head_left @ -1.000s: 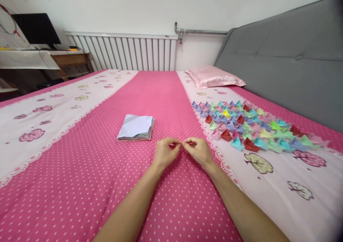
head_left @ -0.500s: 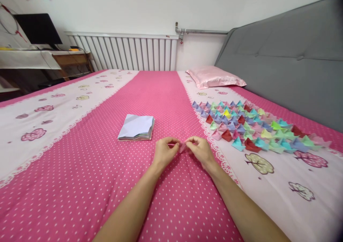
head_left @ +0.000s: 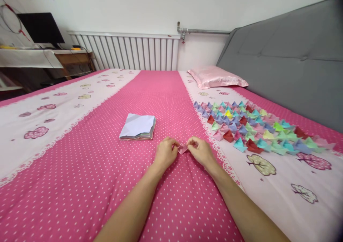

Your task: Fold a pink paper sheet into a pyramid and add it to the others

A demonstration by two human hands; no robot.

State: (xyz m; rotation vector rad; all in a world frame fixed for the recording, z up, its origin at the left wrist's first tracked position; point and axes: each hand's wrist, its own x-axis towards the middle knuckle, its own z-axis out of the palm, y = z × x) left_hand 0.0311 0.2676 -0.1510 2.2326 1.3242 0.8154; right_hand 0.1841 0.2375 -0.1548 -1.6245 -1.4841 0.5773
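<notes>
Bare bedspread (head_left: 80, 170) left of hands; paper stack (head_left: 138, 127) ahead-left, folded paper boats (head_left: 249, 127) crowd the right.

White wall (head_left: 219, 2), white ribbed radiator (head_left: 128, 52), grey padded headboard (head_left: 289, 63), pink dotted bed (head_left: 80, 184), dark monitor (head_left: 41, 27) on wooden desk (head_left: 72, 59).

Paper stack (head_left: 138, 127) on bed (head_left: 80, 170), folded piece (head_left: 183, 148) before it — paper boats (head_left: 252, 127) far right (pillow (head_left: 217, 77) behind)
</notes>
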